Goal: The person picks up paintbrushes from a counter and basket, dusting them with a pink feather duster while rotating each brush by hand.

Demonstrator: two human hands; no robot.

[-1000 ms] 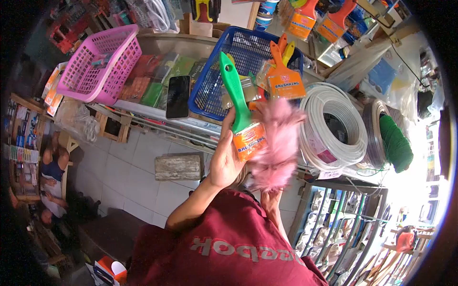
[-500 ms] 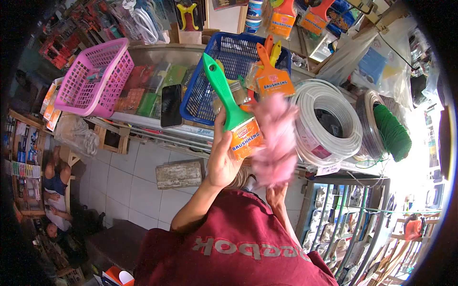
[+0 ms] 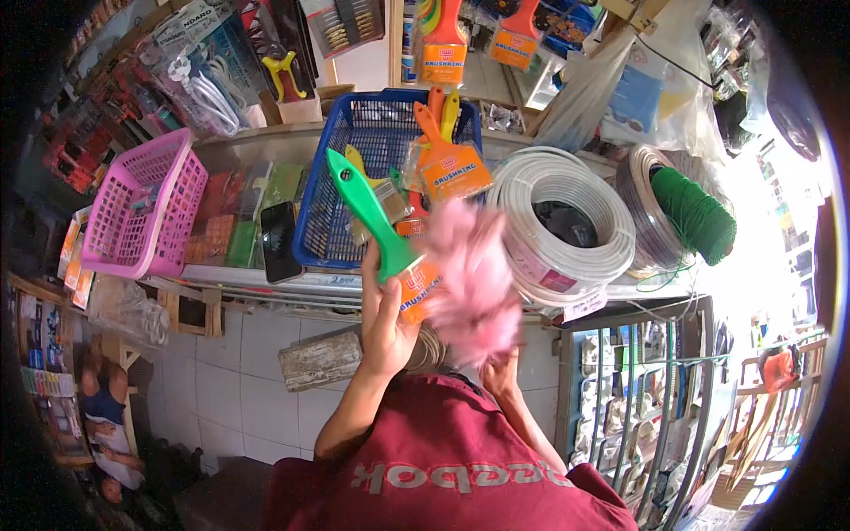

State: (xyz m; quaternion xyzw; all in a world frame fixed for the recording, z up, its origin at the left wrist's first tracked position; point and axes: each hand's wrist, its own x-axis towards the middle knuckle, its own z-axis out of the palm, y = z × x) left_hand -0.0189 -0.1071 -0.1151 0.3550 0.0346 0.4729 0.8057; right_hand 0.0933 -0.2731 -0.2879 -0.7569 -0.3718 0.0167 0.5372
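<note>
My left hand point(image 3: 390, 332) grips a green-handled paintbrush point(image 3: 376, 212), its handle tilted up and to the left. An orange Brushking label wraps the bristle end. My right hand point(image 3: 503, 372) is closed around the lower end of a pink fluffy duster point(image 3: 474, 292), which is smeared by motion. The duster's upper part is against or just in front of the brush's label end; I cannot tell if they touch. Beyond both hands, a blue basket point(image 3: 323, 199) holds several paintbrushes, among them an orange-handled brush point(image 3: 452, 164) in a wrapper.
On the glass counter are a pink basket point(image 3: 146, 257), a black phone point(image 3: 280, 243), a white cable coil point(image 3: 522, 239) and green cord point(image 3: 695, 217). More brushes point(image 3: 443, 57) stand behind. A wooden block point(image 3: 319, 361) lies on the floor; a person point(image 3: 111, 425) is at far left.
The view has shifted, so the counter goods appear further left. My left hand still holds the green paintbrush. The pink duster stays beside the brush, still blurred by motion.
</note>
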